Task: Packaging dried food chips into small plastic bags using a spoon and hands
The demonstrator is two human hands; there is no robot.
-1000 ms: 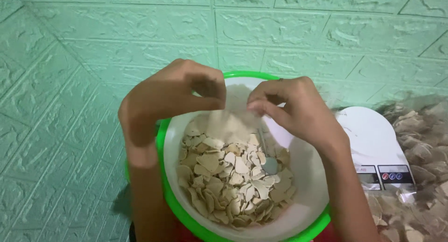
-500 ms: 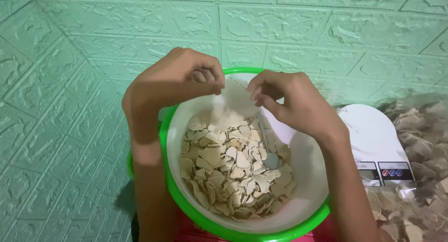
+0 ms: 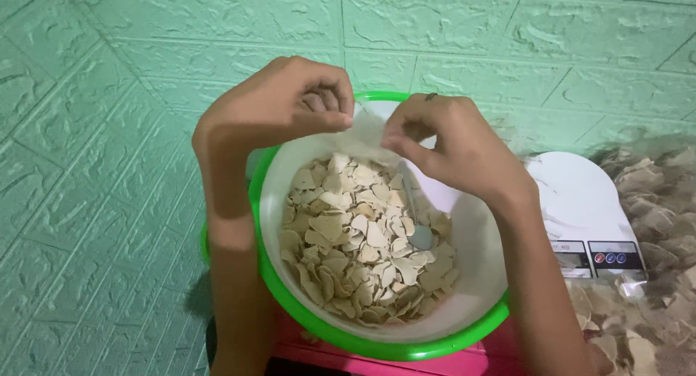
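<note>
A green-rimmed white bowl (image 3: 478, 274) holds pale broken chips (image 3: 362, 253) and a metal spoon (image 3: 419, 234); a white kitchen scale (image 3: 580, 209) sits just beside it. Above the far rim, the left hand (image 3: 279, 115) and right hand (image 3: 453, 144) each pinch a thin clear bag (image 3: 366, 140) between clenched fingers

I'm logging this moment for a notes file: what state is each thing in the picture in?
Left hand: pinched shut on the clear bag, above the bowl.
Right hand: pinched shut on the clear bag.
Clear bag: held up between both hands, contents hard to tell.
Bowl: upright, part filled.
Chips: heaped in the bowl.
Spoon: lying among the chips.
Scale: platform bare, display unreadable.
</note>
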